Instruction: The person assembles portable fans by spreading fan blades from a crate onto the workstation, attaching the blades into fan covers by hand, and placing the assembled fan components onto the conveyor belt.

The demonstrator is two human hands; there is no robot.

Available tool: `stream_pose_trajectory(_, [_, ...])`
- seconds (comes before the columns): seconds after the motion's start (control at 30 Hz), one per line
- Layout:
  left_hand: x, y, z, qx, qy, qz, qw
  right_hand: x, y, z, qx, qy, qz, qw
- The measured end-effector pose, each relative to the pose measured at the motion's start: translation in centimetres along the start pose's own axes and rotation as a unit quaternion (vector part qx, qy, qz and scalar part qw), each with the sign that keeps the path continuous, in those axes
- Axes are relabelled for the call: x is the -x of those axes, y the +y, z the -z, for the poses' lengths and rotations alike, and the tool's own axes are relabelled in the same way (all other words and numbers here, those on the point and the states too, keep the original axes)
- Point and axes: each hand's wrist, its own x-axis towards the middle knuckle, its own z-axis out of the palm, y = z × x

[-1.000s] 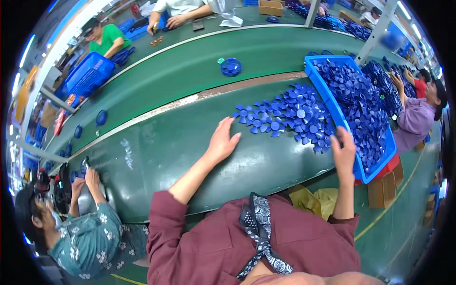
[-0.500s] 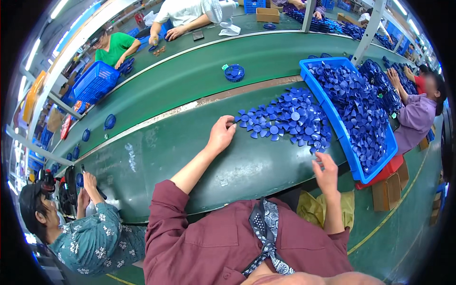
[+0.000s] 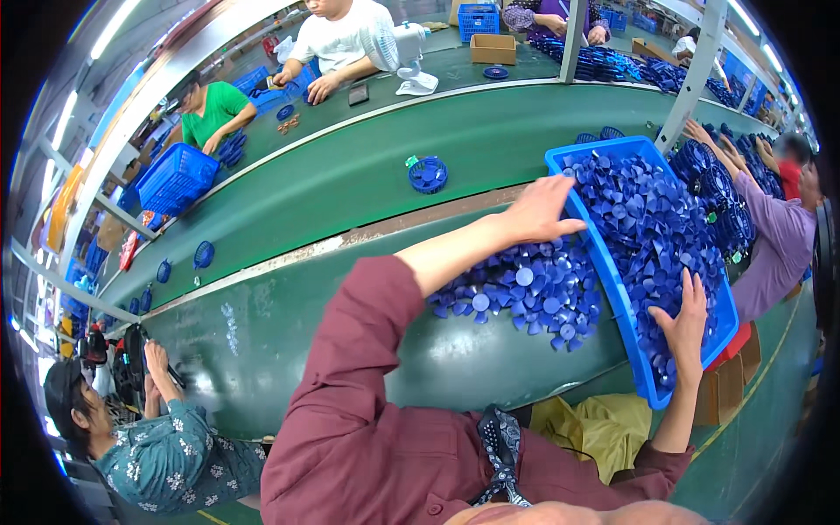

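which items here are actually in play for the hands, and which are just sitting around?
In play:
- blue crate, left hand on its rim, right hand inside
- blue fan blades heaped on the green bench

Lying about:
- round blue grille
- cardboard box
- white desk fan
- blue basket

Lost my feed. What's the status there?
Left hand flat on blue bin rim. Right hand inside, on blue fan blades. Loose blades beside bin.
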Motion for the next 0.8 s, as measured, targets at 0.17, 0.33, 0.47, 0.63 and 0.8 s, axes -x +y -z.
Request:
stream_pose_trajectory(0.17, [-6.7,0.0,-6.1,-0.06,-0.025,0.086,0.994,-2.1,-0.2,-0.9,0.086,-0.013,0.009,0.996])
stream_pose_trajectory(0.33, [-8.0,0.8,-7.7,-0.01,-0.039,0.096,0.994,-4.0,0.0,-1.9,0.086,-0.018,0.037,0.995])
stream_pose_trajectory(0.47, [-8.1,0.9,-8.2,0.058,0.007,0.079,0.995,-5.1,-1.0,-2.2,0.07,-0.021,0.057,0.996])
stream_pose_trajectory(0.63, [-8.1,1.6,-6.5,0.127,0.046,0.133,0.982,-5.0,-0.9,-2.0,0.027,-0.01,0.046,0.999])
stream_pose_trajectory(0.8, [-9.5,-1.2,-5.9,0.037,0.024,0.153,0.987,-5.3,-1.1,-0.2,0.094,0.029,0.067,0.993])
